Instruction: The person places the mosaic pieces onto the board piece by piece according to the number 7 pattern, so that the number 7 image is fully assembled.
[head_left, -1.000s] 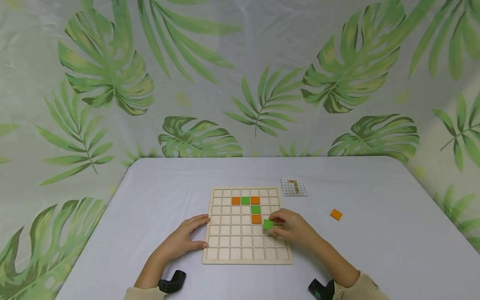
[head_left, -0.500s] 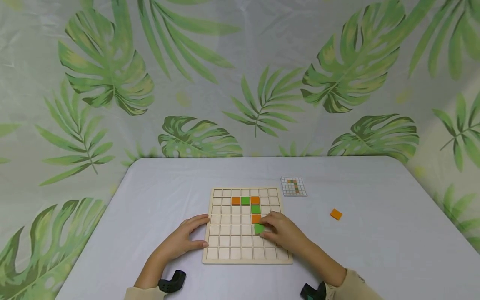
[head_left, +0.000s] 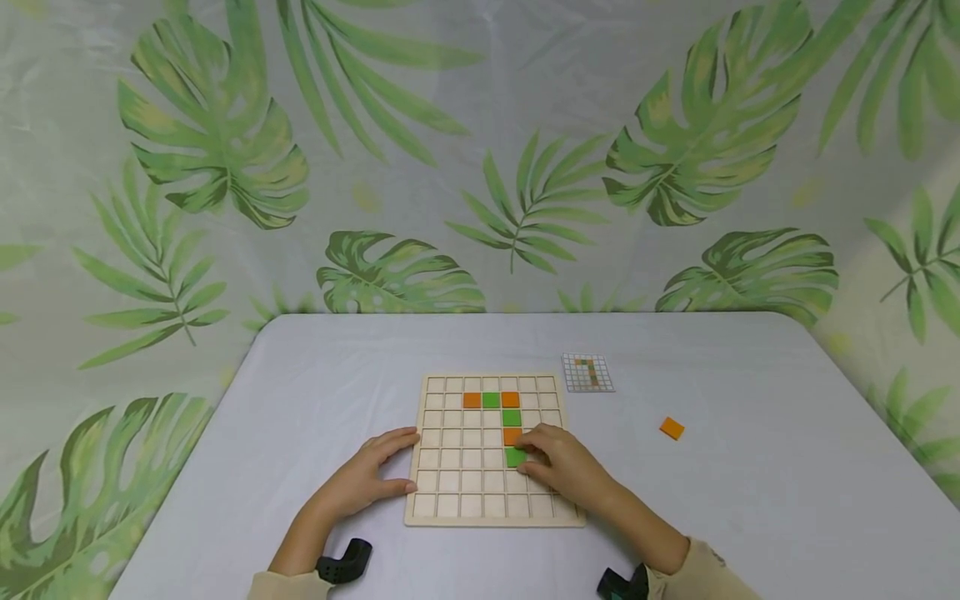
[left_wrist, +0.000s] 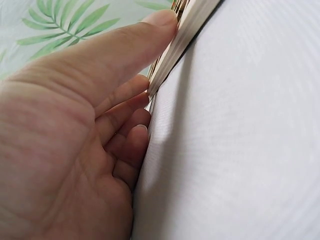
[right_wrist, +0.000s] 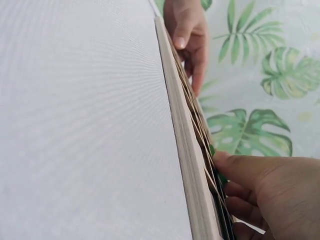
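Note:
A square wooden grid board (head_left: 459, 482) lies on the white table. My right hand (head_left: 567, 464) is over its right half, thumb and fingertips pinching a green tile (head_left: 514, 457) at a cell directly below an orange tile (head_left: 512, 436). From the right wrist view, little of that tile shows beside the thumb, and I cannot tell whether it lies flat in the cell. My left hand (head_left: 367, 475) rests at the board's left edge, its thumb and fingertips touching the rim. Another green tile (head_left: 512, 417), with more orange and green ones above it, sits in the grid.
A loose orange tile (head_left: 672, 428) lies on the table to the right. Behind the board's right corner is a small card (head_left: 588, 372) printed with a grid and coloured squares. A leaf-patterned cloth (head_left: 397, 167) hangs behind the table.
My right hand has moved left with the green tile, from right of the column to the cell under the orange tile. The left hand has stayed at the board's edge.

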